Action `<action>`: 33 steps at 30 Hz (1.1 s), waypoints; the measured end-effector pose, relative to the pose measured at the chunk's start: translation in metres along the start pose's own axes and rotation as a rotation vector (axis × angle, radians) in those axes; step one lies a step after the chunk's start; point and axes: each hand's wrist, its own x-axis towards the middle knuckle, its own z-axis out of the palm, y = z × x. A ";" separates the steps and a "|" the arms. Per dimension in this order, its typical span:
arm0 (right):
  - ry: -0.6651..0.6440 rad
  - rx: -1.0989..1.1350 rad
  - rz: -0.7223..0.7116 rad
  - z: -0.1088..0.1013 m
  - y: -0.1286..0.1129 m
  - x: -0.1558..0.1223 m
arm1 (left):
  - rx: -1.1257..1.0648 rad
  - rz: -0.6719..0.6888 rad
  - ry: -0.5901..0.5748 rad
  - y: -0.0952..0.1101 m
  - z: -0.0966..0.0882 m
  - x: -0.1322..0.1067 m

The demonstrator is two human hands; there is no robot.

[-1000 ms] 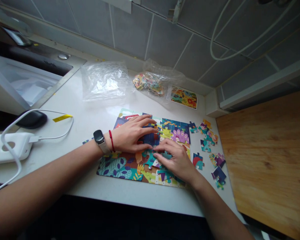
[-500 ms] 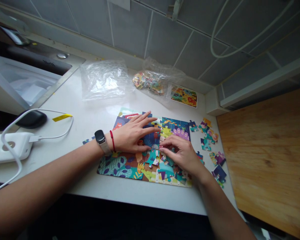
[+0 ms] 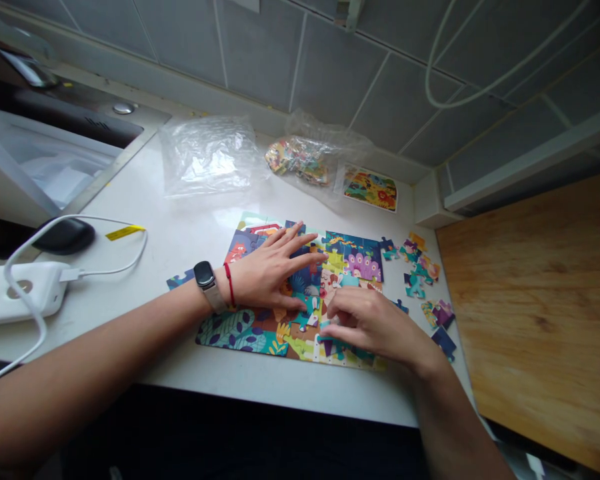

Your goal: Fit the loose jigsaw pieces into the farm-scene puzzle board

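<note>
A colourful jigsaw puzzle (image 3: 240, 330) lies partly joined on the white counter, with several loose pieces resting on its lower right part. My left hand (image 3: 273, 270) is spread flat over the puzzle's middle, fingers apart, and holds nothing. Over the lower right part, my right hand (image 3: 370, 320) is curled, with thumb and fingertips closed on a puzzle piece (image 3: 334, 321). That piece is largely hidden by the fingers. Just left of it, a teal piece with a white rabbit figure (image 3: 311, 312) sits near my left thumb.
Loose puzzle pieces (image 3: 420, 273) lie to the right, beside a wooden board (image 3: 530, 300). Behind are a clear plastic bag (image 3: 210, 157), a bag of pieces (image 3: 300, 160) and a picture card (image 3: 371, 188). A white power strip (image 3: 25, 293), cable and sink are at left.
My right hand has moved down and slightly right from the puzzle's middle to the loose pieces. My left hand has stayed nearly in place.
</note>
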 end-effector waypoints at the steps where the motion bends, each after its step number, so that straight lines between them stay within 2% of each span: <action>1: -0.074 -0.010 0.025 -0.001 -0.001 -0.002 | 0.003 -0.014 -0.013 0.000 -0.001 0.000; 3: -0.157 -0.043 0.094 -0.005 -0.004 -0.005 | 0.007 -0.044 -0.036 0.002 -0.003 0.001; 8: -0.225 -0.102 0.200 -0.011 -0.008 -0.010 | 0.038 -0.083 -0.051 0.005 -0.003 0.002; 14: -0.232 -0.113 0.193 -0.008 -0.010 -0.008 | 0.111 -0.160 -0.028 0.010 0.003 0.004; 20: -0.243 -0.131 0.143 -0.006 -0.012 -0.008 | 0.127 -0.159 -0.033 0.010 0.004 0.004; 28: -0.175 -0.091 0.130 0.000 -0.014 -0.002 | 0.168 -0.097 -0.017 0.007 0.004 0.002; 30: -0.095 -0.080 0.139 -0.004 -0.009 -0.004 | 0.169 -0.068 -0.011 0.007 0.003 0.002; 33: 0.086 -0.142 0.249 -0.012 0.001 -0.010 | 0.158 -0.061 0.013 0.008 0.003 0.002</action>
